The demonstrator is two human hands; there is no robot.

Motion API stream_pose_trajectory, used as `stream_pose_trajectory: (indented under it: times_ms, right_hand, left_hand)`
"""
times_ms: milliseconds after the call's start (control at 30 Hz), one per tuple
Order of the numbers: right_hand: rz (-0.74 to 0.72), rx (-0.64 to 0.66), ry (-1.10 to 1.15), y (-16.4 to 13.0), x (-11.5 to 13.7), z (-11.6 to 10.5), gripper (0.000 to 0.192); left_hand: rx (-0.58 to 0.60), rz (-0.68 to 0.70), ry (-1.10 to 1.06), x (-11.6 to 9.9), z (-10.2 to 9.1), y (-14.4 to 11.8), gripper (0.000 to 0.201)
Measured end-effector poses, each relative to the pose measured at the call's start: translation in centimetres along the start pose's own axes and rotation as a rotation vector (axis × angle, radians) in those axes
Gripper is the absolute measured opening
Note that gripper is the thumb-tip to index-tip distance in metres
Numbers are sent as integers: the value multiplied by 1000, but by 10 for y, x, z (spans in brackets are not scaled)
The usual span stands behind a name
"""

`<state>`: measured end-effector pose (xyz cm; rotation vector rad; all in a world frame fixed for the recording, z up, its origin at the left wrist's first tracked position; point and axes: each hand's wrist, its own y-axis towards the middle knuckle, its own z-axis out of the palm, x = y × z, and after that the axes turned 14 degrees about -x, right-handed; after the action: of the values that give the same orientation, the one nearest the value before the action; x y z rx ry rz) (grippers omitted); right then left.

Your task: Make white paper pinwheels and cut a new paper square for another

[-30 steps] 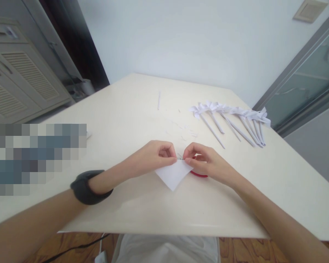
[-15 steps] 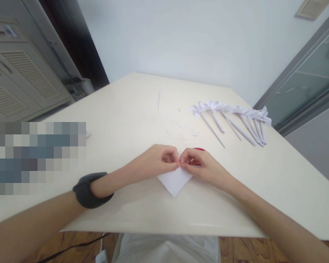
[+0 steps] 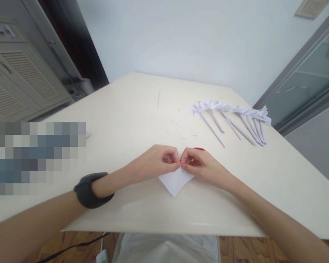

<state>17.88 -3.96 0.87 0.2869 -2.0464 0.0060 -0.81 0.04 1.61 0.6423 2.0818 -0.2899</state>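
left hand (image 3: 156, 160) and right hand (image 3: 200, 165) pinching white paper (image 3: 176, 180), paper flowers (image 3: 230, 117) beyond

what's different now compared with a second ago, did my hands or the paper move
The right hand slid left until its fingertips met those of the left hand on the top edge of the white paper, which shifted slightly toward you. A red object that showed at the near side of the right hand now peeks out behind it. Both hands pinch the paper as before; the row of folded paper pieces has not moved.
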Motion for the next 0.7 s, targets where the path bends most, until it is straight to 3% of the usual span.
stream_pose_trajectory:
  times_ms: [433, 700]
  right_hand:
    - [112, -99, 59, 9, -13, -30, 5]
    - [60, -2, 44, 1, 5, -12, 7]
  left_hand:
    - [-59, -75, -56, 0, -15, 6, 12]
    - [-10, -42, -7, 0, -4, 2, 11]
